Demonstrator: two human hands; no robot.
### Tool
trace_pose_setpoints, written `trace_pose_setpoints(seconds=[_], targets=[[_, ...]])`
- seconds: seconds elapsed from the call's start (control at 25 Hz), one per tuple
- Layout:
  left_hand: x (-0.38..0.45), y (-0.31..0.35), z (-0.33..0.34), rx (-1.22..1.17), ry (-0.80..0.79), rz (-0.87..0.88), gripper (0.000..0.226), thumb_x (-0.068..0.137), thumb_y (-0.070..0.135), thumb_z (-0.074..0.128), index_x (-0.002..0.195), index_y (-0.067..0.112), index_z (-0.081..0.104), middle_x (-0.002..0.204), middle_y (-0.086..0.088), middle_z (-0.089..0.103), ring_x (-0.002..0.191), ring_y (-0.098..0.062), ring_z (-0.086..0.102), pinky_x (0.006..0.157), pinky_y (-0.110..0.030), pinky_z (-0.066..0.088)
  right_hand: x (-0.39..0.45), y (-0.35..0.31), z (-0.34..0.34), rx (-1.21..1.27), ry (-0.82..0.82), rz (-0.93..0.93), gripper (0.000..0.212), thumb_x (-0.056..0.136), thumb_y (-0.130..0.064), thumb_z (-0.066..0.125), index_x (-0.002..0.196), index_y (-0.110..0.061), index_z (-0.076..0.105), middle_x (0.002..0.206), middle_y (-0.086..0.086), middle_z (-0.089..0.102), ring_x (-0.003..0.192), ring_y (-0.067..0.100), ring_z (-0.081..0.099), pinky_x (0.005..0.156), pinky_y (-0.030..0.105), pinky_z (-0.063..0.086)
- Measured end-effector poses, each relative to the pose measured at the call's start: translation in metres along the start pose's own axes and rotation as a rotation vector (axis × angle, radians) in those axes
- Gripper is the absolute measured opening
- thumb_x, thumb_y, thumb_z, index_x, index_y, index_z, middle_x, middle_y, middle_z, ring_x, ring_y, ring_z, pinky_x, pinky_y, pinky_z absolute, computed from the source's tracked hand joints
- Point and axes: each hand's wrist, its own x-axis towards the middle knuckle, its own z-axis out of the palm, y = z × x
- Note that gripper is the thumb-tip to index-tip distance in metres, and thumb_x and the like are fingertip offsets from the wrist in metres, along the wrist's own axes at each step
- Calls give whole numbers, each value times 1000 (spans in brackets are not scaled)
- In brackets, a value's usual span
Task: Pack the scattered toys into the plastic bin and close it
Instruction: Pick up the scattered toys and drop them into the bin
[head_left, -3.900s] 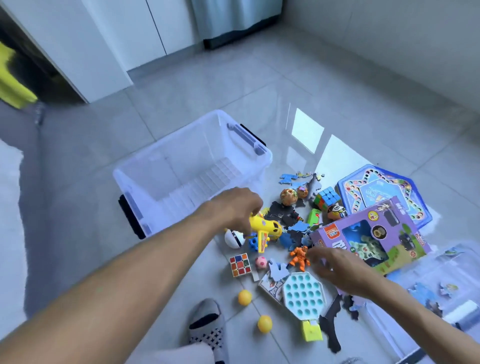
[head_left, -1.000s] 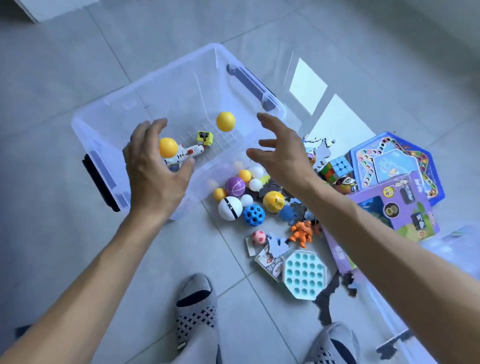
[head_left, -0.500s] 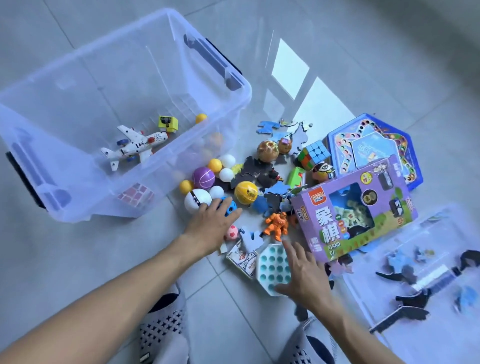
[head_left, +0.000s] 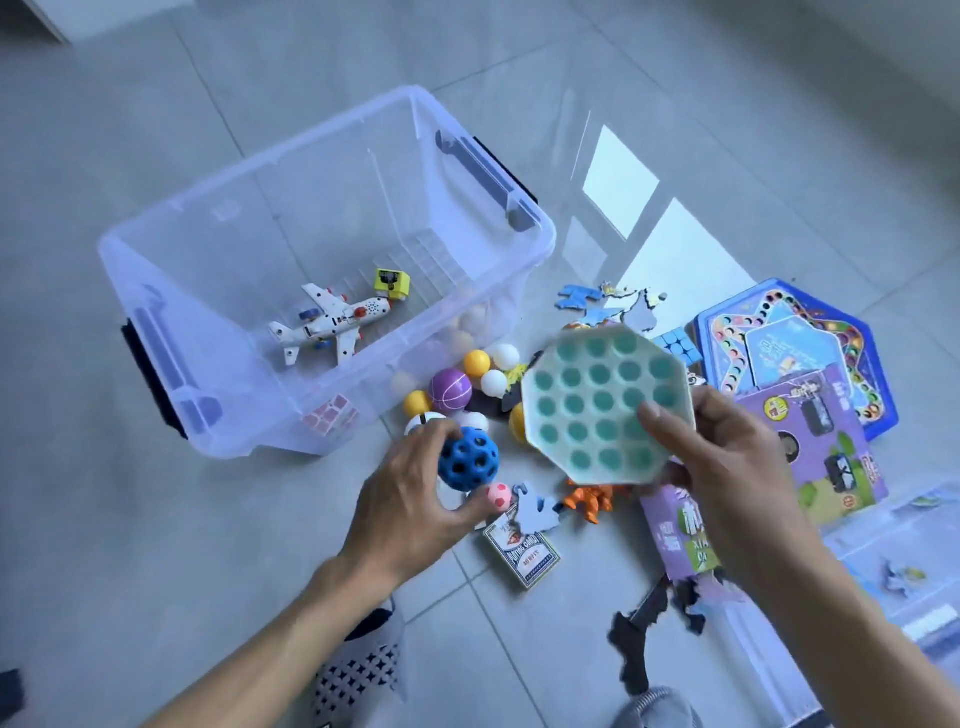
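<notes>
Clear plastic bin (head_left: 171, 249) stands open on the grey tile floor (head_left: 104, 545). Inside: white toy airplane (head_left: 332, 322), a small yellow cube (head_left: 392, 283) at its nose, a pale puzzle cube (head_left: 330, 415) against the near wall. Just right of the bin: loose balls (head_left: 477, 362), puzzle pieces (head_left: 602, 304), an orange figure (head_left: 589, 499), a card deck (head_left: 522, 551), writing too small to read. Further right: purple game box (head_left: 831, 441), Chinese lettering; blue hexagonal board (head_left: 800, 332). Left hand (head_left: 410, 504) curls round a blue holed ball (head_left: 469, 459) near the bin's corner. Right hand (head_left: 727, 457) pinches a teal pop-bubble pad (head_left: 605, 402), lifted above the pile.
</notes>
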Motion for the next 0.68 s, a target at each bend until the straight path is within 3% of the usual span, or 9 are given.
trace_pose_setpoints(seconds=[0.12, 0.2, 0.28, 0.36, 0.44, 0.48, 0.56, 0.6, 0.68], targets=[[-14, 17, -70, -161, 270, -75, 47, 64, 50, 66, 102, 35, 45, 93, 17, 58, 79, -5, 57, 66, -9, 38, 48, -55, 57, 202, -191, 98, 27, 84, -4, 70, 109, -2, 62, 105, 14, 73, 84, 28, 73, 68, 31, 61], [12, 13, -108, -189, 379, -94, 47, 65, 46, 71, 104, 31, 48, 96, 15, 61, 84, -4, 58, 67, -9, 38, 74, -67, 87, 233, -201, 182, 45, 81, -2, 72, 123, -2, 56, 115, 16, 68, 94, 32, 72, 79, 34, 61], [51, 1, -134, -127, 376, -147, 54, 70, 43, 74, 115, 29, 48, 111, 9, 61, 101, -12, 57, 80, -20, 42, 81, -55, 99, 145, -133, 182, 47, 83, -4, 72, 127, -5, 55, 112, 15, 68, 91, 30, 72, 78, 36, 61], [71, -6, -136, 44, 391, -106, 57, 77, 34, 73, 127, 24, 47, 125, 3, 56, 113, -23, 51, 89, -30, 41, 77, -24, 100, 11, -79, 151, 33, 86, -5, 69, 118, -6, 62, 98, 13, 72, 79, 25, 71, 69, 38, 62], [69, -7, -108, 49, 359, 82, 39, 80, 19, 68, 118, 19, 56, 114, 3, 60, 102, -23, 55, 85, -27, 43, 80, 20, 90, -326, -8, 0, 25, 85, -8, 67, 110, -9, 65, 89, 4, 72, 71, 22, 68, 65, 43, 59], [60, -8, -86, 79, 276, 202, 32, 79, 15, 66, 110, 18, 61, 106, 4, 62, 96, -22, 58, 81, -30, 47, 85, 43, 83, -598, -1, -107, 27, 84, -12, 66, 111, -14, 64, 95, -3, 70, 76, 22, 66, 66, 43, 56], [37, -19, -45, 269, 136, 412, 33, 73, 12, 66, 106, 18, 65, 107, 1, 65, 95, -25, 60, 78, -38, 50, 98, 85, 72, -1143, -135, -258, 46, 82, -15, 61, 126, -26, 53, 124, -6, 57, 94, 27, 60, 69, 39, 51], [33, -27, -35, 378, 137, 455, 39, 71, 11, 66, 110, 17, 66, 115, -3, 65, 101, -27, 59, 81, -41, 49, 107, 106, 66, -1337, -245, -284, 57, 81, -14, 58, 134, -30, 45, 138, -4, 46, 103, 30, 57, 71, 39, 50], [44, -38, -39, 529, 240, 326, 53, 72, 13, 64, 124, 14, 61, 128, -10, 59, 109, -31, 54, 85, -42, 43, 120, 132, 62, -1543, -345, -275, 69, 83, -10, 54, 144, -33, 31, 150, 2, 30, 114, 35, 51, 81, 42, 47]])
